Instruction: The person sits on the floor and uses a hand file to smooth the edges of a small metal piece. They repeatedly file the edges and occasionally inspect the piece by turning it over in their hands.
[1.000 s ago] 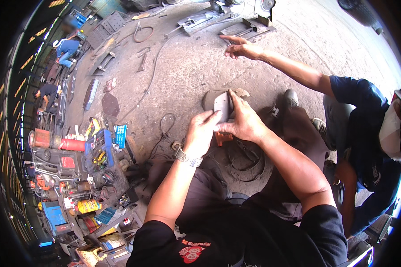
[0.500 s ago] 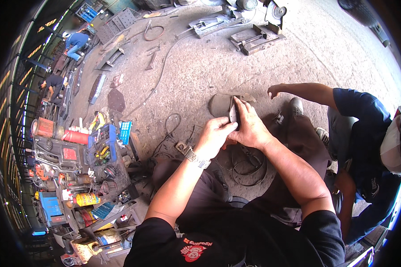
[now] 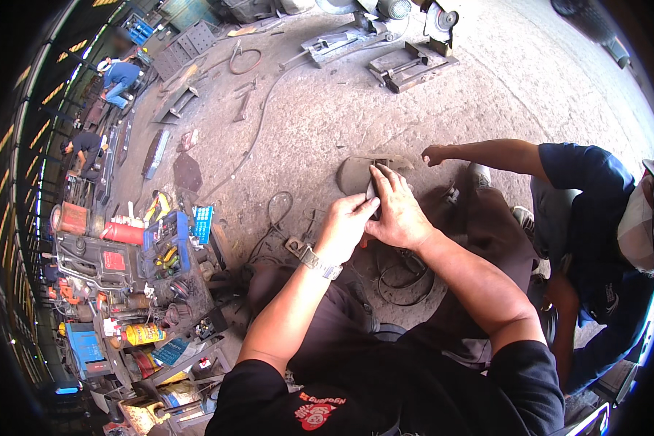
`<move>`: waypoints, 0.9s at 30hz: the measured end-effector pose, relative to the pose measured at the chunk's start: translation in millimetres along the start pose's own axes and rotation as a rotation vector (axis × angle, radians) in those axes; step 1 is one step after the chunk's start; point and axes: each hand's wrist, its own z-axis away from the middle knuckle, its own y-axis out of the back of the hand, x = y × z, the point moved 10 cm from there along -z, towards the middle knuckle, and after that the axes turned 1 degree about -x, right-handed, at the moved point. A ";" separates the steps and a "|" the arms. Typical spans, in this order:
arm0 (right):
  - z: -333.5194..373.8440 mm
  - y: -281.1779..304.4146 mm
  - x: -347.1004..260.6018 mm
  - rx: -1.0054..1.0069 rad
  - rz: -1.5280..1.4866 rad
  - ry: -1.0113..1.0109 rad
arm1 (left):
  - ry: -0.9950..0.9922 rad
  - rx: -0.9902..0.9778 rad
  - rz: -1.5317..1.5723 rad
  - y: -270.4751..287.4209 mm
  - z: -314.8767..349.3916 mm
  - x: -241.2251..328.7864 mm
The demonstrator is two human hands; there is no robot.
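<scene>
Both hands meet in front of me around a small thin grey piece (image 3: 371, 191), with a dark part beside it. Its kind is hard to make out, since my fingers cover most of it. My left hand (image 3: 347, 227), a metal watch on its wrist, pinches the piece's near end between thumb and fingers. My right hand (image 3: 400, 216) is closed along its other side, fingers pointing away from me. Just beyond my fingertips a rounded grey-brown object (image 3: 352, 176) lies on the floor; what it is I cannot tell.
A co-worker (image 3: 588, 196) crouches close at right, one arm stretched toward my hands. At left stand a blue toolbox (image 3: 168, 247), a yellow bottle (image 3: 142, 333) and a cluttered tool cart. A cut-off saw (image 3: 441, 22) stands far ahead. A cable (image 3: 258, 131) crosses the concrete.
My hands have shifted slightly left and closer together, and less of the thin grey piece shows. The co-worker's outstretched hand appears a little further left.
</scene>
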 end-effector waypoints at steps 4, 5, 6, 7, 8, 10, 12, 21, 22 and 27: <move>-0.8 -0.6 3.6 -0.026 0.034 -0.044 | 0.050 -0.048 0.114 -3.5 0.2 -6.7; -1.0 0.9 2.9 -0.021 0.040 -0.041 | 0.055 -0.053 0.138 -3.4 0.5 -7.2; -2.0 2.3 2.1 -0.020 0.042 -0.037 | 0.059 -0.057 0.162 -3.4 0.9 -7.5; -3.1 4.3 2.0 -0.017 0.045 -0.035 | 0.060 -0.044 0.210 -2.7 0.7 -7.3; -3.7 5.8 1.5 -0.015 0.048 -0.032 | 0.062 -0.031 0.258 -2.4 0.6 -6.6; -3.4 6.8 0.5 -0.017 0.034 -0.033 | 0.057 0.004 0.327 -1.3 1.5 -3.5; -3.1 7.0 -0.9 -0.007 0.026 -0.016 | 0.044 0.044 0.369 0.1 3.4 1.2; 0.0 3.5 -5.6 0.016 0.041 0.063 | -0.049 0.091 0.267 1.2 2.3 1.6; -0.2 4.5 -4.9 0.033 0.046 0.050 | -0.047 0.085 0.280 -0.1 2.3 1.1; -1.0 7.3 -0.7 0.067 0.059 0.030 | -0.053 0.095 0.357 -4.3 1.8 -1.6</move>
